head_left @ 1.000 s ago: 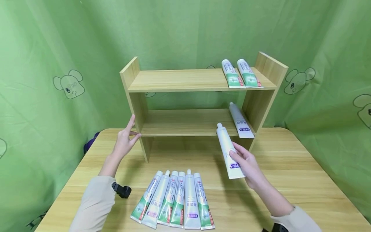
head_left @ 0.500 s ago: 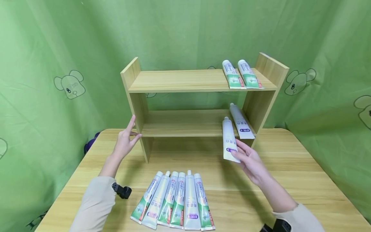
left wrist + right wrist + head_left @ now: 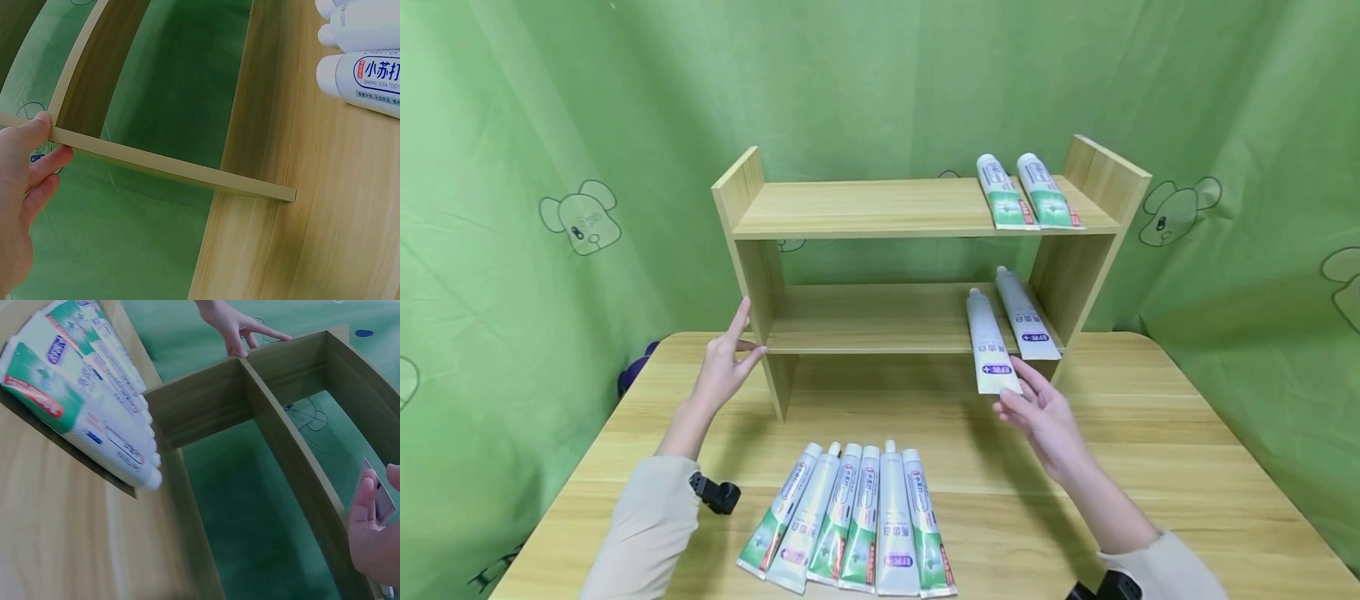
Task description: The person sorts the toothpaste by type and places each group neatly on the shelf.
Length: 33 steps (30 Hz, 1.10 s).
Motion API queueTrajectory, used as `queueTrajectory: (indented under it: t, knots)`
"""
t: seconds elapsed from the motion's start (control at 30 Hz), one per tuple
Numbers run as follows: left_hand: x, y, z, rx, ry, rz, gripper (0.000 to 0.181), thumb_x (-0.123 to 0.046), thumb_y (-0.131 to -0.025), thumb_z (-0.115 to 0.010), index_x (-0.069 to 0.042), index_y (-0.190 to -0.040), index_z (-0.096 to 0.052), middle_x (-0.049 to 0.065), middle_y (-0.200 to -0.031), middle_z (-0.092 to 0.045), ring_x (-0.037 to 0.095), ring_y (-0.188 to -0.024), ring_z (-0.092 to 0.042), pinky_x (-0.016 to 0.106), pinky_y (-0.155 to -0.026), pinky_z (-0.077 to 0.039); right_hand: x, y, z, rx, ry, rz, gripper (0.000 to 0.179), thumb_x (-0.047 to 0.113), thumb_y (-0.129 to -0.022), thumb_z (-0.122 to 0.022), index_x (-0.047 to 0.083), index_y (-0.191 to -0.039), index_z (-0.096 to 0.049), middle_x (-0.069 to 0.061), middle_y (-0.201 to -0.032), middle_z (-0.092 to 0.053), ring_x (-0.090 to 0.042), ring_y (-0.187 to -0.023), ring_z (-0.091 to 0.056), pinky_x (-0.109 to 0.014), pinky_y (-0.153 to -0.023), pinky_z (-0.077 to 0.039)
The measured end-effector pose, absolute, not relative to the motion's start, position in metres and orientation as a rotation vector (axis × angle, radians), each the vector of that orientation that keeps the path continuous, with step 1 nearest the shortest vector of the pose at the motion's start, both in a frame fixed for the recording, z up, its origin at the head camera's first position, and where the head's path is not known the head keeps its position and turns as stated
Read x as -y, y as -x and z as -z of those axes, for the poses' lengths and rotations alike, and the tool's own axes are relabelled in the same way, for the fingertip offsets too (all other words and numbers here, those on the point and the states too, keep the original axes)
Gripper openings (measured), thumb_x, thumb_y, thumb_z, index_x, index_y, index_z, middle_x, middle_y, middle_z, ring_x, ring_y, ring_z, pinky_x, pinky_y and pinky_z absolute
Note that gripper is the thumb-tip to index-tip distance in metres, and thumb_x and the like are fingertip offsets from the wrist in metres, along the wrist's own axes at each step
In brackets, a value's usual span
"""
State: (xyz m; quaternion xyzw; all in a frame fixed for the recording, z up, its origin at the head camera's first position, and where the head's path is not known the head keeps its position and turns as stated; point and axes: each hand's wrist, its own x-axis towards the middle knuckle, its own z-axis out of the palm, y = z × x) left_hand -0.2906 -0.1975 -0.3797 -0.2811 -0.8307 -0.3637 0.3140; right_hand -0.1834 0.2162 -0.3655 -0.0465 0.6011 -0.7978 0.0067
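Note:
In the head view, my right hand [image 3: 1051,429] pinches the flat end of a white toothpaste tube [image 3: 988,337]. Its capped end lies over the middle board of the wooden shelf [image 3: 872,318], and the flat end juts out past the front edge. Just right of it another white toothpaste tube [image 3: 1026,317] lies on that board. My left hand [image 3: 721,371] holds the shelf's left side panel, thumb by the middle board; the left wrist view shows the thumb [image 3: 39,128] and fingers on either side of the panel. In the right wrist view the held tube [image 3: 382,500] is partly hidden by the fingers.
Two green-and-white toothpaste tubes [image 3: 1007,196] lie on the top board at the right. On the table [image 3: 1157,433], before the shelf, several green-and-white and white tubes [image 3: 865,508] lie side by side. A green curtain [image 3: 865,83] hangs behind.
My right hand has carried the white toothpaste tube up and forward onto the middle board, its grip now nearer the flat end. The left hand has stayed at the side panel.

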Motion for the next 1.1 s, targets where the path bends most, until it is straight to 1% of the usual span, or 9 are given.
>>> queueTrajectory:
  t: [0.07,0.13,0.33,0.47,0.57,0.77,0.87,1.1]
  knots:
    - [0.198,0.291,0.379,2.184,0.742,0.955,0.092,0.008,-0.076,-0.066,-0.02,-0.147,-0.016,0.039,-0.121,-0.045,0.038,-0.074,-0.065,0.05,-0.074,-0.054,-0.213,0.183,0.368,-1.914,0.163,2.503,0.073,-0.006,-0.087,-0.052,-0.003,-0.144,-0.006,0.012,-0.104,-0.06,-0.006,-0.073,-0.06,-0.013,-0.068,-0.053]
    - [0.198,0.29,0.379,2.181,0.739,0.952,0.092,0.008,-0.075,-0.067,-0.019,-0.146,-0.016,0.039,-0.121,-0.045,0.038,-0.074,-0.065,0.05,-0.074,-0.054,-0.21,0.184,0.37,-1.96,0.151,2.515,0.073,-0.008,-0.086,-0.053,-0.004,-0.143,-0.009,0.014,-0.105,-0.06,-0.005,-0.072,-0.061,-0.014,-0.068,-0.053]
    - [0.198,0.291,0.38,2.187,0.736,0.943,0.091,0.007,-0.076,-0.067,-0.018,-0.146,-0.016,0.039,-0.12,-0.045,0.038,-0.074,-0.065,0.048,-0.074,-0.054,-0.204,0.191,0.375,-2.175,0.115,2.524,0.064,-0.006,-0.085,-0.055,-0.007,-0.14,-0.02,0.014,-0.096,-0.061,-0.003,-0.067,-0.06,-0.014,-0.063,-0.053]
    - [0.198,0.292,0.38,2.183,0.738,0.936,0.091,0.007,-0.076,-0.067,-0.019,-0.146,-0.016,0.039,-0.12,-0.046,0.037,-0.074,-0.065,0.047,-0.077,-0.054,-0.204,0.196,0.378,-2.266,0.071,2.548,0.059,-0.007,-0.085,-0.055,-0.007,-0.137,-0.026,0.012,-0.09,-0.061,-0.003,-0.064,-0.059,-0.014,-0.062,-0.053]
    - [0.198,0.292,0.38,2.182,0.741,0.935,0.091,0.007,-0.076,-0.067,-0.019,-0.147,-0.016,0.039,-0.12,-0.046,0.037,-0.074,-0.065,0.047,-0.078,-0.053,-0.204,0.2,0.38,-2.286,0.045,2.575,0.056,-0.008,-0.085,-0.055,-0.008,-0.135,-0.028,0.011,-0.088,-0.062,-0.003,-0.063,-0.059,-0.015,-0.062,-0.054]
    - [0.199,0.292,0.381,2.188,0.731,0.932,0.09,0.007,-0.076,-0.067,-0.017,-0.146,-0.017,0.039,-0.119,-0.047,0.037,-0.074,-0.065,0.049,-0.08,-0.052,-0.203,0.203,0.38,-2.293,0.026,2.605,0.052,-0.009,-0.084,-0.055,-0.007,-0.131,-0.034,0.011,-0.091,-0.062,-0.003,-0.064,-0.059,-0.017,-0.063,-0.054]
    - [0.199,0.291,0.382,2.198,0.724,0.935,0.09,0.007,-0.076,-0.066,-0.018,-0.147,-0.016,0.04,-0.118,-0.047,0.037,-0.075,-0.065,0.05,-0.08,-0.052,-0.202,0.206,0.381,-2.306,0.015,2.61,0.051,-0.008,-0.084,-0.056,-0.007,-0.131,-0.036,0.01,-0.09,-0.062,-0.003,-0.064,-0.059,-0.016,-0.063,-0.054]
    - [0.198,0.291,0.381,2.2,0.731,0.94,0.091,0.008,-0.076,-0.066,-0.021,-0.147,-0.015,0.039,-0.119,-0.047,0.037,-0.074,-0.065,0.047,-0.078,-0.053,-0.202,0.215,0.382,-2.379,-0.032,2.598,0.051,-0.011,-0.084,-0.055,-0.006,-0.131,-0.036,0.008,-0.079,-0.062,-0.004,-0.056,-0.058,-0.016,-0.058,-0.054]
